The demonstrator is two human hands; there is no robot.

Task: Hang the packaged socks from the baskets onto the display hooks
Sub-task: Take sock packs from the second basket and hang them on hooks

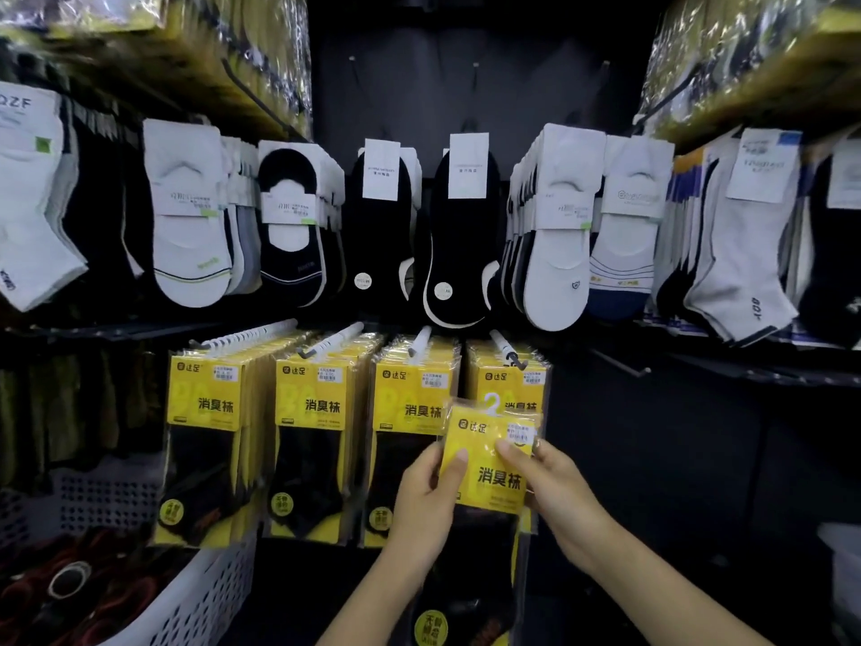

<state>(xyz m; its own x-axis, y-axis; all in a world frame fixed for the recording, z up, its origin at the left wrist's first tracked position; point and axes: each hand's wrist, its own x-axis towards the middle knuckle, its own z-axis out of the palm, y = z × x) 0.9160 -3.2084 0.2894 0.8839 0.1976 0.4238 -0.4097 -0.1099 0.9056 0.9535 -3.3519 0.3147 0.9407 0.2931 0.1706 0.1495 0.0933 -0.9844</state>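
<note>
My left hand (428,498) and right hand (556,487) pinch the sock pack (489,473) with their fingers; any tilt and its hanger (492,403) could miss the hook (504,348)

Held sock pack (494,463) at 6 o'clock, in front of the rightmost pack stack (484,380); its top sits just below that stack's display hook (505,348), apart. Left hand (426,501) pinches the pack's 9 o'clock edge, right hand (552,489) its 3 o'clock edge. Three more hooked stacks (307,435) run toward 9 o'clock. Basket (195,594) at 8 o'clock, in front of the leftmost stack. Hanging socks row (461,235) above the stacks, spanning 9 to 3 o'clock.
</note>
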